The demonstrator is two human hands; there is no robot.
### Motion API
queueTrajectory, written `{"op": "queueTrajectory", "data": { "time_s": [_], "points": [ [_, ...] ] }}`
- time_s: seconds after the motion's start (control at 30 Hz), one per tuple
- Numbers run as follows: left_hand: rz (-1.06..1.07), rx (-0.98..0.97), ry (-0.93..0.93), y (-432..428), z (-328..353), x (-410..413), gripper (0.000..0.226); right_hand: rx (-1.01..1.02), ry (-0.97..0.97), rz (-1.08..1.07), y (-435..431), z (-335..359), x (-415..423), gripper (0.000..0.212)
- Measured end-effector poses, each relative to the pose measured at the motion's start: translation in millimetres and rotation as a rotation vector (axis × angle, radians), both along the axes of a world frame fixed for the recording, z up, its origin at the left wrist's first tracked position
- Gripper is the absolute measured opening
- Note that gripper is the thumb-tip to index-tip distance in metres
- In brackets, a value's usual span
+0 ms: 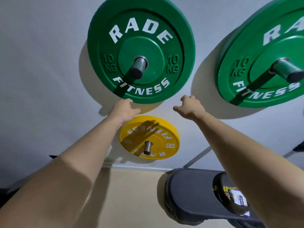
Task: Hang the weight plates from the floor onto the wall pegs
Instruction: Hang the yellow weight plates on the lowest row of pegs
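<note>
**A:** Right under the outstretched arms, a dark padded bench (189, 195) crowds the floor (131, 195). A dark round thing (230, 186) with a label sits at its end. It might be another plate, but I can't make it out.

**B:** Why fuss over the bench?

**A:** Anything that drops lands on it, or on feet. Now look up. The left hand (122, 109) is at the bottom rim of the middle green plate (153, 51), fingers bent against the edge. I can't tell whether it's gripping or only touching. The right hand (190, 106) is loose, fingers half curled, holding nothing, close to the wall (49, 63).

**B:** The plate's hung, then?

**A:** Yes, on its peg (139, 65), with a stub of peg poking out past it. My worry is a one-sided tug. Pull that rim outward and a plate marked 10 KG could walk along the peg and come off, with only one hand near it.

**B:** And below it?

**A:** A yellow plate (148, 137) hangs on a lower peg (147, 148), just under the left wrist. A falling plate would likely clip it, and knuckles could get caught between the two.

**B:** Further along?

**A:** A second green plate (263, 63) hangs to the right on its own peg (286, 69), clear of both hands.
</note>
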State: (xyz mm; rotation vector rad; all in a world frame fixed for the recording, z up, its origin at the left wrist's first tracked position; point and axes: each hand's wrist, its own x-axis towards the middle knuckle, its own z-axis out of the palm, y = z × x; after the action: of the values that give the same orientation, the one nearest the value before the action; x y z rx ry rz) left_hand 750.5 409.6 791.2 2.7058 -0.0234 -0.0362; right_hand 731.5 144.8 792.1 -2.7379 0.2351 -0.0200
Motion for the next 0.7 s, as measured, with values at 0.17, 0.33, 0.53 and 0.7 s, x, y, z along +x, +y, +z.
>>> {"op": "queueTrajectory", "data": {
  "time_s": [0.17,0.33,0.53,0.7],
  "points": [
    [-0.084,0.008,-0.055,1.8,50.3,-62.7,0.068,-0.039,-0.066,-0.024,8.6,52.0,-65.1,0.063],
    [-0.134,0.025,-0.106,12.4,91.9,-135.7,0.067,-0.123,-0.113,-0.039,27.5,88.2,-141.9,0.063],
    [-0.164,0.028,-0.149,7.9,132.7,-228.7,0.060,-0.195,-0.150,-0.014,38.3,129.4,-237.0,0.058],
    [-0.158,0.035,-0.163,-14.8,151.1,-294.1,0.066,-0.217,-0.183,0.014,18.1,154.2,-302.6,0.060]
  ]
}}
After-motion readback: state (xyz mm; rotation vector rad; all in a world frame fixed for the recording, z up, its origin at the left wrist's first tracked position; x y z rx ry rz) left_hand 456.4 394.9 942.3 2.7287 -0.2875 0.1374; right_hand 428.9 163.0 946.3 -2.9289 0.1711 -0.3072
